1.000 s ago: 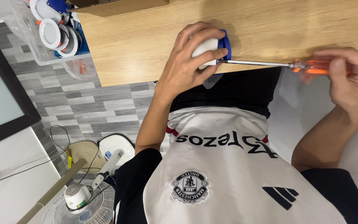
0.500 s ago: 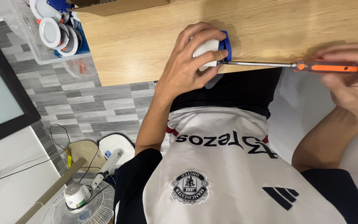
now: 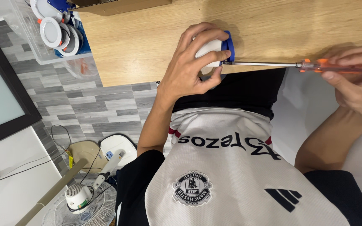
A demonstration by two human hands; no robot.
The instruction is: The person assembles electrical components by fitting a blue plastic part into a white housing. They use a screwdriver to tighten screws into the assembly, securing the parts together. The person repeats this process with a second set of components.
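bright, even indoor light | soft shadows on wooden table [image 3: 147, 46] (beside hands) | sharp focus, slight edge stretch

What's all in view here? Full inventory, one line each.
fitting: 1, white with blue part, table edge, in left hand
screwdriver: 1, orange handle, steel shaft, tip at the fitting
table: 1, light wood, top
bin: 1, clear, top left, holds several round white fittings
box: 1, brown cardboard, top edge
fan: 1, white, floor, bottom left
left hand: grips the fitting
right hand: holds the screwdriver handle
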